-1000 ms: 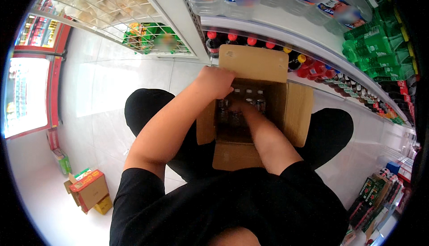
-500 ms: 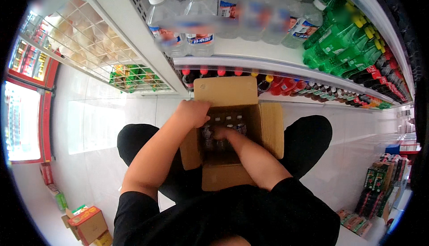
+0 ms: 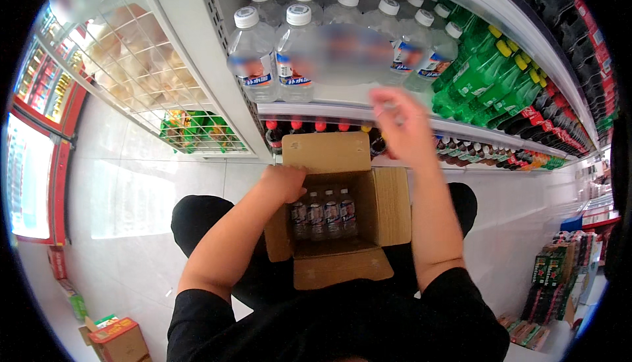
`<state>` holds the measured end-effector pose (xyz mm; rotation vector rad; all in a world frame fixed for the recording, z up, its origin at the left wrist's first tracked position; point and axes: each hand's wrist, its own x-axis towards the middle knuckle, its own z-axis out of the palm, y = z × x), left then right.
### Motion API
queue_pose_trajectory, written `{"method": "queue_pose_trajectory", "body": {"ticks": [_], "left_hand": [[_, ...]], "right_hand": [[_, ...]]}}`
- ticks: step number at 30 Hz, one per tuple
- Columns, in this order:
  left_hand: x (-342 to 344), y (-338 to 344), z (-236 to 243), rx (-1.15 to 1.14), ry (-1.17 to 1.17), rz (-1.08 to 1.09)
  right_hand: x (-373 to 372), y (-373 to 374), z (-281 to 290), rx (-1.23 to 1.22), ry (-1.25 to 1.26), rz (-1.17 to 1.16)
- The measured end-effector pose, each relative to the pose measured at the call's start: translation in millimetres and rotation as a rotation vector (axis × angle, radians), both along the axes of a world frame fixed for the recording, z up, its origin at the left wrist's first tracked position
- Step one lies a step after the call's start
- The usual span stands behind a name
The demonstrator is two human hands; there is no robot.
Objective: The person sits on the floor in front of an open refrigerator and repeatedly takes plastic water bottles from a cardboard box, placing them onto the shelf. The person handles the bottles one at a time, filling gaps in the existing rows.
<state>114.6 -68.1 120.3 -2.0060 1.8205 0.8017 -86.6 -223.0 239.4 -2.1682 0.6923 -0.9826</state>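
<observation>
An open cardboard box stands between my knees. My left hand grips its far left edge with curled fingers, by the raised far flap. Inside, several clear bottles with white caps and printed labels stand in a row along the far wall. My right hand is raised in front of the shelf, right of the far flap. Its fingers are apart and slightly smeared by motion, and I see nothing held in them. Large clear bottles with white caps fill the shelf beyond.
Green bottles with yellow caps and dark cola bottles fill the shelf's right part. Red-capped bottles stand on the lower shelf. A wire rack stands left. Stacked drink packs lie far right, another carton lower left.
My right hand has come out of the box and risen up and right to the shelf front, uncovering the bottles inside. The left hand stays on the box edge. The view has shifted slightly.
</observation>
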Motion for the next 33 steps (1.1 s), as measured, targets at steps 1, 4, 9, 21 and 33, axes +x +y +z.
{"method": "queue_pose_trajectory", "body": {"ticks": [1,4,9,21,33], "left_hand": [[-1.7,-1.5,0.4,-0.008,0.011,-0.003],[1.1,2.0,0.8,-0.013,0.009,-0.003],[0.4,0.6,-3.1,-0.007,-0.004,-0.01],[1.5,0.2,-11.6,-0.013,0.027,-0.035],[2.3,6.7,-13.1,-0.048,-0.02,-0.021]], "right_hand": [[-6.6,-14.4,17.6,-0.171,-0.036,-0.058],[-6.6,-50.0,51.2,-0.654,0.111,-0.261],[1.9,-84.0,50.8,-0.778,0.372,-0.463],[5.6,-102.1,50.1,-0.803,0.517,-0.503],[-2.7,-49.4,57.2,-0.82,0.516,-0.505]]}}
